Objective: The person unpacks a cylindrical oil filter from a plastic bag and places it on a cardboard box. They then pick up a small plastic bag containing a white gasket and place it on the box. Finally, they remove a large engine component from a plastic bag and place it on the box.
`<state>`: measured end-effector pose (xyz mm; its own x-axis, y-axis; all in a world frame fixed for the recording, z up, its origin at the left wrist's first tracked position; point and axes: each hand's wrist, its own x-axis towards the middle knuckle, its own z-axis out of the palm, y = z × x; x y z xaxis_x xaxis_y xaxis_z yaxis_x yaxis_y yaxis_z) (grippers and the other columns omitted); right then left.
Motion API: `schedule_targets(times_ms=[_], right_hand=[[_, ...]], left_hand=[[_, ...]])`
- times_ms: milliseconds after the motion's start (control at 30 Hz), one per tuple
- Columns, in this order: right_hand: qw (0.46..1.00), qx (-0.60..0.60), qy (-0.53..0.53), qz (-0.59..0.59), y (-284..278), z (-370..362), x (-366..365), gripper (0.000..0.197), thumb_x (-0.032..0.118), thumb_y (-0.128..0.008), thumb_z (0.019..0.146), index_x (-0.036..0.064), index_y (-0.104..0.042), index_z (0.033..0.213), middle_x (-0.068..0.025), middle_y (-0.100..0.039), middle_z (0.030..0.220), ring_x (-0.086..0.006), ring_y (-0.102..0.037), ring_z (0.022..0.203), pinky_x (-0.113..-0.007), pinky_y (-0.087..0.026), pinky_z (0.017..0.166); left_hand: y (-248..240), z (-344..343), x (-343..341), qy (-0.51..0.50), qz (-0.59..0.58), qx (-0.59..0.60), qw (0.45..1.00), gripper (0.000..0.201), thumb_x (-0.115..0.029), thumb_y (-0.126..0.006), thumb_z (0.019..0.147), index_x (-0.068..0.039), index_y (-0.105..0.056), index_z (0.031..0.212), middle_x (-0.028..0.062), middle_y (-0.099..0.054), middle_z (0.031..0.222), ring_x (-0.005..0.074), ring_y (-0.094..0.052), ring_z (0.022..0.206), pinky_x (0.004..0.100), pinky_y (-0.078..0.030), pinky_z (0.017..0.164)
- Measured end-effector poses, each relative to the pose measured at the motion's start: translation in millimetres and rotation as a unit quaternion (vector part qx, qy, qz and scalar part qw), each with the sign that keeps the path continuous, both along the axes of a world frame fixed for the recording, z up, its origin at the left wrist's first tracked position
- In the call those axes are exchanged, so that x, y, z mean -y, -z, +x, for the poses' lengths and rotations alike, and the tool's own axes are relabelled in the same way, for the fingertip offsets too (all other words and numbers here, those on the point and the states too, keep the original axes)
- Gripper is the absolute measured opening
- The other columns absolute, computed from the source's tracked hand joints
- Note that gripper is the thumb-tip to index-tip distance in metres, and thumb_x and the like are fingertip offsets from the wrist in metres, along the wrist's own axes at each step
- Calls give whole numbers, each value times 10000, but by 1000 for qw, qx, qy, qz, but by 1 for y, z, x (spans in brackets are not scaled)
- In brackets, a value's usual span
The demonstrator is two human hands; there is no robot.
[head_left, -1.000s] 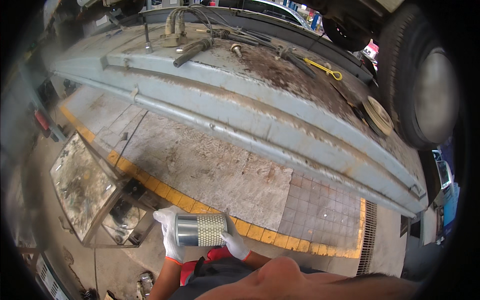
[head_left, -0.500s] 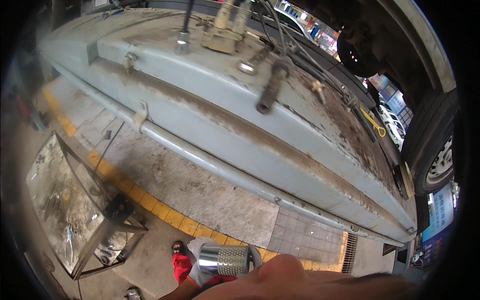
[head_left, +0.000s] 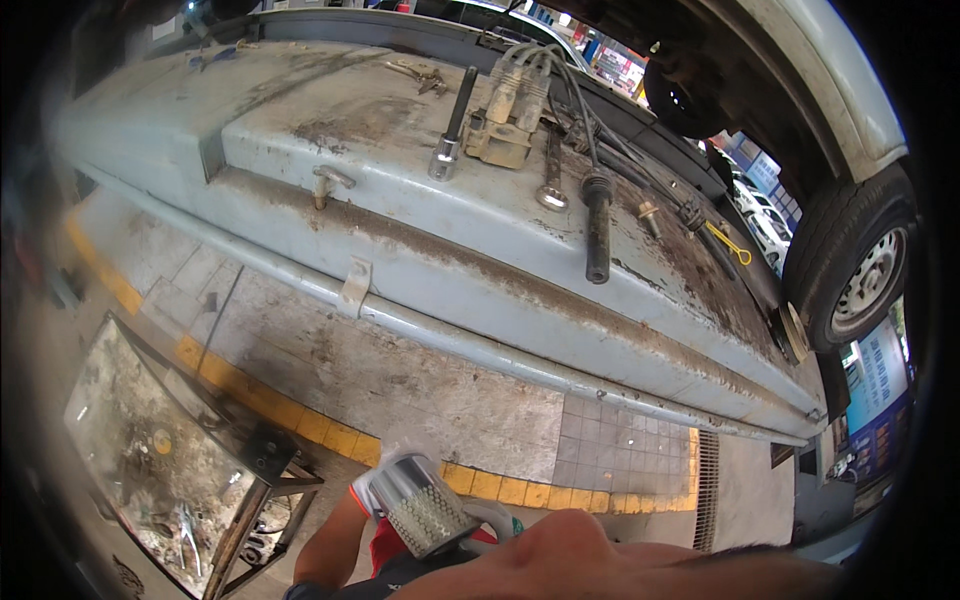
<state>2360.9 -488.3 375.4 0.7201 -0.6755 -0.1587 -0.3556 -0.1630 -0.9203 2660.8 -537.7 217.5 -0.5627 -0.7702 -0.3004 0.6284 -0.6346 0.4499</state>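
Low in front of my body is a shiny silver metal cylinder (head_left: 428, 510), its side patterned with rows of small holes or dimples, tilted. My left hand (head_left: 398, 462), in a pale grey glove with an orange cuff, is closed round its upper left side. My right hand (head_left: 492, 517), also gloved, is against its lower right end, with its fingers partly hidden. Beyond the cylinder, on a blue-grey metal ledge (head_left: 450, 222), lie a socket on a black extension bar (head_left: 446, 150), an ignition coil (head_left: 502, 135) with leads, a spanner (head_left: 552, 175) and a black plug boot (head_left: 598, 230).
A stained metal worktable (head_left: 150, 430) with pliers (head_left: 188, 540) stands at the lower left. A round pipe (head_left: 480, 345) runs along the ledge's near side. Right, a vehicle wheel (head_left: 868, 280) hangs beside a yellow-looped dipstick (head_left: 730, 243). A floor grate (head_left: 707, 490) lies at lower right.
The cylinder has tipped, its right end now lower and nearer me; both hands moved with it. The view has shifted, so the ledge's tools appear farther right.
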Motion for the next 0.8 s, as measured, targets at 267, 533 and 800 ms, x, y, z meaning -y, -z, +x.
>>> schedule_targets(times_ms=[267, 533, 800], right_hand=[[993, -14, -71, 90, -48, 24, 8, 396, 211, -751, 967, 48, -673, 1319, -129, -671, 1269, -246, -634, 1197, -351, -517, 1019], [941, 139, 217, 219, 4, 33, 4, 489, 140, -663, 1015, 7, -515, 1462, -133, -602, 1409, -226, -604, 1278, -353, -479, 1092], [951, 184, 225, 108, -5, 26, 10, 527, 118, -586, 1047, 4, -421, 1534, -137, -589, 1413, -227, -583, 1294, -369, -458, 1115]], left_hand=[[9, 54, 15, 87, -27, -93, 991, 312, -145, -524, 1102, 9, -660, 1337, 86, -698, 1320, 188, -673, 1165, 343, -541, 1054], [-58, 30, 22, 28, -24, 96, 995, 289, -170, -681, 1020, 54, -725, 1198, 138, -763, 1149, 179, -739, 985, 331, -613, 890], [-126, 6, 10, 85, -198, 348, 912, 366, -238, -658, 1040, 42, -697, 1272, 114, -737, 1234, 148, -700, 1052, 283, -577, 902]])
